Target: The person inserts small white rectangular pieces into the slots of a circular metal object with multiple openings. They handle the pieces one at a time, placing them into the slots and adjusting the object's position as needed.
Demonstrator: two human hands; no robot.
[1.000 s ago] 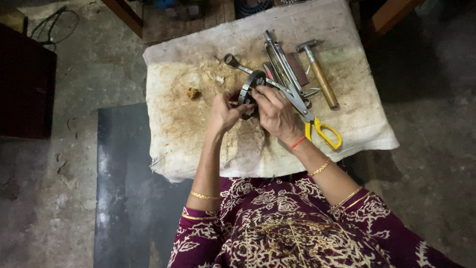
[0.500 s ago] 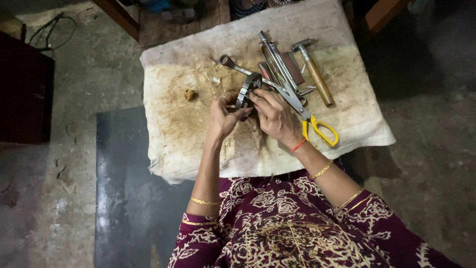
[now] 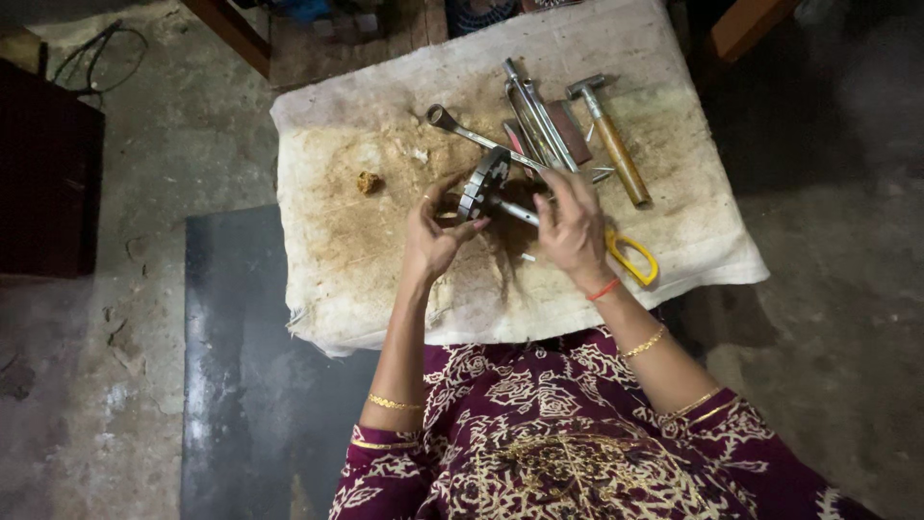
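Over a stained white cloth on a low table, my left hand grips the lower rim of a dark round metal disc that has a short metal shaft sticking out of it. My right hand holds the shaft's other end, fingers curled round it. The disc is tilted on edge, lifted a little off the cloth.
Behind my hands lie a ring spanner, several long metal tools and a wooden-handled hammer. Yellow-handled scissors lie by my right wrist. A small brown lump sits at left. A dark mat covers the floor.
Both hands have turned the disc more on edge and lifted it slightly; the view has shifted a little.
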